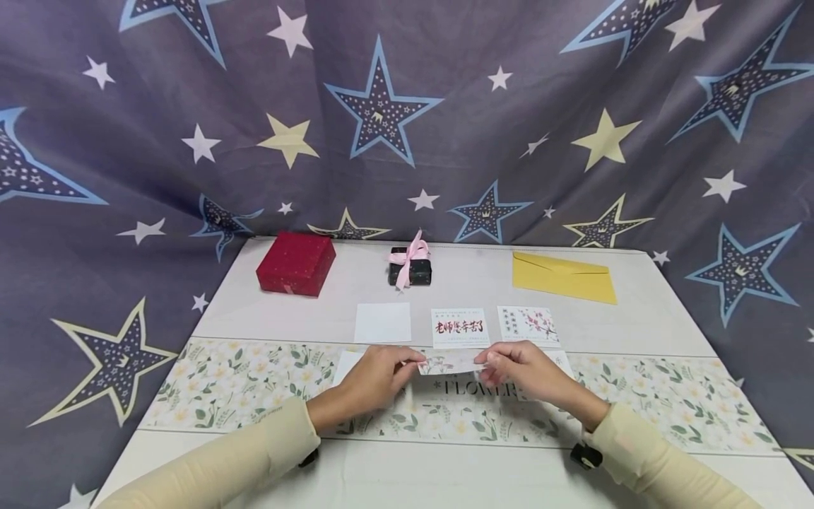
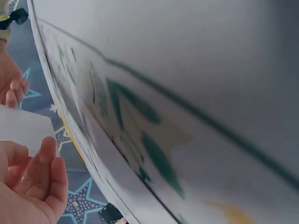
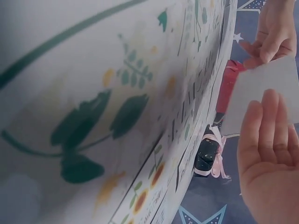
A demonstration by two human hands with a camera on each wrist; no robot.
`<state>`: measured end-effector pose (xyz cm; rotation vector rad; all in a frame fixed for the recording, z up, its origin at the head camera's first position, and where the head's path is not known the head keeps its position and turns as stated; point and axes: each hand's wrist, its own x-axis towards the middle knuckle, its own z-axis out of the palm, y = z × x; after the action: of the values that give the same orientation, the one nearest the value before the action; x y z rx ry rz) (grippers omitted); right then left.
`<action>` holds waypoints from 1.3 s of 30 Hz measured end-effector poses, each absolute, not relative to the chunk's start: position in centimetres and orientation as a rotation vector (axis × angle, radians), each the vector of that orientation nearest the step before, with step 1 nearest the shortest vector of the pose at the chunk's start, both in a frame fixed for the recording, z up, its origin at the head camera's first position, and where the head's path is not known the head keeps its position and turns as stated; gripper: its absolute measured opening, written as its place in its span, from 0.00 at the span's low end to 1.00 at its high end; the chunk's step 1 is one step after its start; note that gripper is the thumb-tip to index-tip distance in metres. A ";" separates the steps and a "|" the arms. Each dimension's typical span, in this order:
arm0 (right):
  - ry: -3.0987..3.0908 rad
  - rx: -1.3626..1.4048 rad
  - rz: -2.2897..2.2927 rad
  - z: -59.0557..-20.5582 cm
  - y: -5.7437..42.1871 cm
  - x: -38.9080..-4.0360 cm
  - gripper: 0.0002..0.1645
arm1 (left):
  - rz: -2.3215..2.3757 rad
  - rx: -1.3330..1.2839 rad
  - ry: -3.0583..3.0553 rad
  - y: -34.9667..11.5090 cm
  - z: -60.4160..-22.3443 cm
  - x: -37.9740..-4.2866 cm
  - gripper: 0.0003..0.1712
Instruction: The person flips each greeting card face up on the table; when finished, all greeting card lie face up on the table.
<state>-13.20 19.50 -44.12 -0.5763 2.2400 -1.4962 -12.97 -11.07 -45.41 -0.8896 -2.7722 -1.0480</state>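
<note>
With forearms angled inward, left hand (image 1: 372,375) and right hand (image 1: 531,371) pinch the floral card (image 1: 445,364) at its 9 and 3 o'clock ends, "FLOWER" tablecloth lettering (image 1: 478,389) at 6 o'clock, printed card (image 1: 458,339) reading "老师您辛苦了" at 12.

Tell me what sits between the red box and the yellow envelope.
In the head view, a small black box tied with pink ribbon sits between the red box and the yellow envelope, bare tablecloth on either side.

Near the far edge of the surface (image 1: 470,279) — at left a red box (image 1: 296,264), then a black box (image 1: 420,273) in pink ribbon (image 1: 416,253), at right a yellow envelope (image 1: 562,278) — behind, star-printed cloth (image 1: 458,148).
</note>
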 end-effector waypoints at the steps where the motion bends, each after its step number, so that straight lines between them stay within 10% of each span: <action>1: 2.243 -0.574 -1.496 -44.1 19.5 -13.2 0.17 | -1.036 -0.885 -2.772 -11.0 -45.3 -13.1 0.13; 39: 2.428 -0.637 -1.067 -46.4 20.6 -14.3 0.30 | -0.585 -1.032 -3.055 -7.7 -45.4 -15.0 0.23</action>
<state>-14.31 20.64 -46.41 -0.6371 2.4283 -1.0666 -15.04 -7.71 -45.41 -1.0324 -3.0550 -0.5854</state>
